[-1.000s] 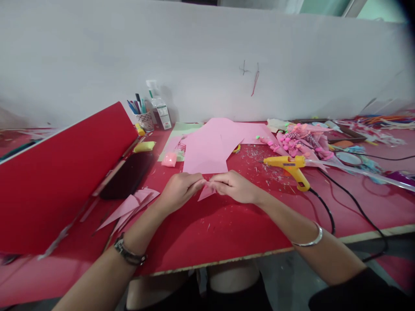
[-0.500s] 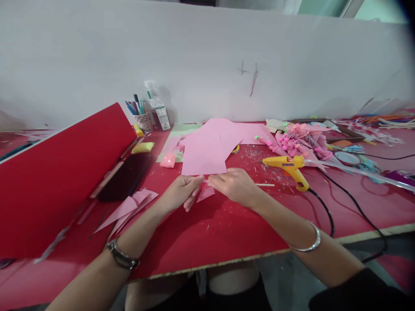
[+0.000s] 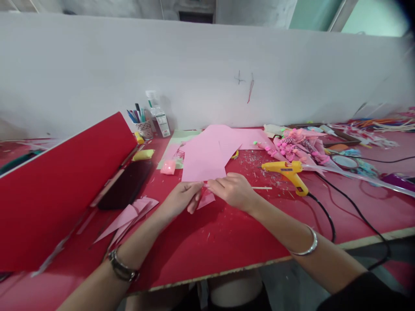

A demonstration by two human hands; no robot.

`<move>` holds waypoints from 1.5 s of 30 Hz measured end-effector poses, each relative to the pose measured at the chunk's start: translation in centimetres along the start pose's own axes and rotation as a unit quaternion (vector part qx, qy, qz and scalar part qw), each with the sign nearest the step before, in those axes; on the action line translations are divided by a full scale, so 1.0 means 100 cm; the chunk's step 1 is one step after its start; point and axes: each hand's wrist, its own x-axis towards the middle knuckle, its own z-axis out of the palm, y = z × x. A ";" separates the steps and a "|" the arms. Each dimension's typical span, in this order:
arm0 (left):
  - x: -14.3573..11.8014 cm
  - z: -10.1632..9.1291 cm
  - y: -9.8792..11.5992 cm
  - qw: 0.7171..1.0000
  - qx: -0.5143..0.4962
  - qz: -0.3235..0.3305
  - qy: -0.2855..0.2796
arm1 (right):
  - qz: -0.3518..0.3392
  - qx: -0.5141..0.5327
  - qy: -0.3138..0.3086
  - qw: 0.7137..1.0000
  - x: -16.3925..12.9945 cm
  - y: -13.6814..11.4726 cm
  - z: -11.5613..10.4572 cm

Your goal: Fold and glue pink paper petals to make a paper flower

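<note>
My left hand [image 3: 184, 197] and my right hand [image 3: 231, 190] meet at the middle of the table, thumbs and fingers pinched together on a small piece of pink paper [image 3: 206, 200]. A pointed flap of it hangs below the fingertips; the rest is hidden by my fingers. A thin pale stick [image 3: 263, 188] shows to the right of my right hand; whether that hand grips it I cannot tell. Just beyond my fingers lie large pink paper sheets [image 3: 204, 160]. Cut pink paper pieces [image 3: 129, 218] lie left of my left forearm.
At right are a yellow glue gun [image 3: 287, 169] with a black cord and pink decorated bundles [image 3: 298, 144]. A red board [image 3: 65, 185], dark phone-like slab [image 3: 126, 188], pen cup [image 3: 144, 128], bottle [image 3: 159, 119] and pink packet [image 3: 168, 167] stand or lie at left.
The view has tipped up slightly, so everything sits a little lower. My hands keep their pinch on the pink paper, with barely any shift of the fingers.
</note>
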 end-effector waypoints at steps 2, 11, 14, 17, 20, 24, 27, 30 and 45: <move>-0.001 -0.002 0.002 0.993 0.099 0.049 0.031 | 0.051 0.035 -0.026 0.998 0.001 0.001 0.002; 0.000 -0.020 0.001 0.917 0.338 0.161 0.138 | 0.193 0.172 -0.079 0.963 -0.001 0.016 0.006; 0.001 -0.025 -0.002 0.912 0.345 0.154 0.159 | 0.241 0.184 -0.083 0.949 -0.004 0.022 0.014; 0.002 -0.027 -0.005 0.906 0.362 0.133 0.173 | 0.285 0.157 -0.080 0.942 -0.008 0.029 0.024; 0.003 -0.026 -0.006 0.908 0.362 0.117 0.176 | 0.302 0.122 -0.063 0.943 -0.012 0.034 0.033; 0.001 -0.022 -0.003 0.915 0.360 0.117 0.137 | 0.307 0.104 -0.044 0.945 -0.012 0.034 0.035; 0.000 -0.018 -0.002 0.914 0.375 0.126 0.095 | 0.254 0.164 -0.044 0.952 -0.008 0.027 0.029; -0.001 -0.015 -0.003 0.905 0.398 0.136 0.062 | 0.197 0.243 -0.033 0.949 -0.004 0.019 0.023; -0.001 -0.015 -0.009 0.894 0.419 0.160 -0.007 | 0.092 0.311 -0.084 0.942 0.042 0.010 0.037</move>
